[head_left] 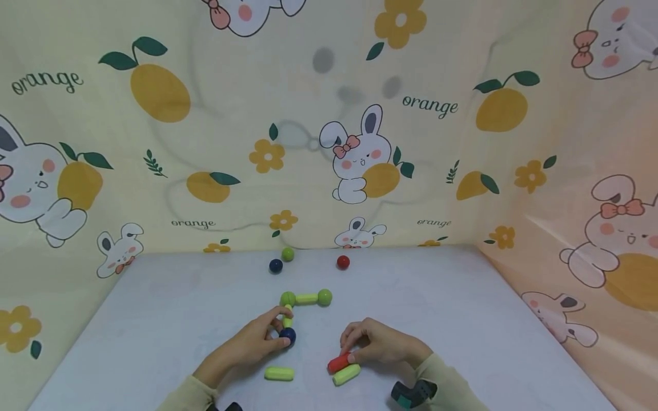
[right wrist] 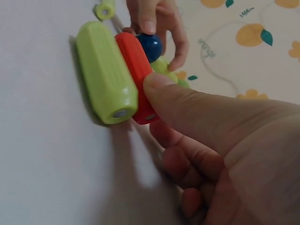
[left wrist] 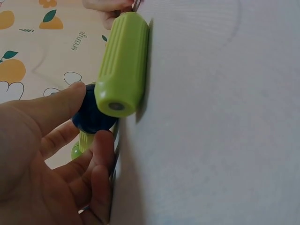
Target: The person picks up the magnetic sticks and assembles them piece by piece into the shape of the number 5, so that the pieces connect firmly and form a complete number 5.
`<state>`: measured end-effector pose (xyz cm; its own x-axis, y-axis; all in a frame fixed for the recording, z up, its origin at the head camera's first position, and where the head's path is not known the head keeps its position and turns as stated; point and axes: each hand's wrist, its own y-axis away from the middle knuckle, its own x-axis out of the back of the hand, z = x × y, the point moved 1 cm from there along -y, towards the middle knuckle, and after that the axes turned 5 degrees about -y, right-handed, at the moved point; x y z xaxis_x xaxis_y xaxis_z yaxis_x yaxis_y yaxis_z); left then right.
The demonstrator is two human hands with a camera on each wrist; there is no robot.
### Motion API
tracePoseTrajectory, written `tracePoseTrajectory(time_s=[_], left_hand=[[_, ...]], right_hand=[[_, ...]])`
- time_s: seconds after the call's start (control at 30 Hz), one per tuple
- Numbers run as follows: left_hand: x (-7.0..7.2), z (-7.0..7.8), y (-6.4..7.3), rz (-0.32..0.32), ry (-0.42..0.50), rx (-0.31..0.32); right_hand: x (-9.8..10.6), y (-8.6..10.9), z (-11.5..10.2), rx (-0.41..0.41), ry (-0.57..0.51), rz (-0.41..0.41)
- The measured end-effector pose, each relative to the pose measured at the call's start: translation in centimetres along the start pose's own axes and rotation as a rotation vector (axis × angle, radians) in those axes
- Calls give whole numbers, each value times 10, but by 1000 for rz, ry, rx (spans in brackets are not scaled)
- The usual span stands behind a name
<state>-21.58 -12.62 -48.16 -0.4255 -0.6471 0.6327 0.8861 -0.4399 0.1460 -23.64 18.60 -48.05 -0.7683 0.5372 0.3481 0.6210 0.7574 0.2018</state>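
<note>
My left hand [head_left: 259,338] holds a dark blue ball [head_left: 288,336] between thumb and fingers. That ball sits at the near end of a green rod [head_left: 288,321], whose far end meets a green ball [head_left: 288,298]. From there another green rod [head_left: 307,298] runs right to a second green ball [head_left: 325,297]. To the right, my right hand [head_left: 381,342] pinches a red rod [head_left: 338,363] by thumb and fingers. A loose light green rod [head_left: 346,375] lies close alongside the red one; its magnet tip shows in the right wrist view. Another light green rod [head_left: 279,374] lies nearer, below the blue ball.
At the back of the white table [head_left: 437,302] are a loose green ball [head_left: 288,254], a dark blue ball [head_left: 276,266] and a red ball [head_left: 342,262]. A patterned cloth [head_left: 303,188] with rabbits and oranges rises behind and along the sides.
</note>
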Motion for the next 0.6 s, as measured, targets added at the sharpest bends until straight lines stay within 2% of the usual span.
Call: tracePoseTrajectory(time_s=[0.33, 0.6], left_hand=[[1, 2, -1, -5, 14, -2], [0, 0, 0, -8, 20, 11]], right_hand=[[11, -5, -7, -32, 5, 39], [8, -22, -21, -27, 33, 49]])
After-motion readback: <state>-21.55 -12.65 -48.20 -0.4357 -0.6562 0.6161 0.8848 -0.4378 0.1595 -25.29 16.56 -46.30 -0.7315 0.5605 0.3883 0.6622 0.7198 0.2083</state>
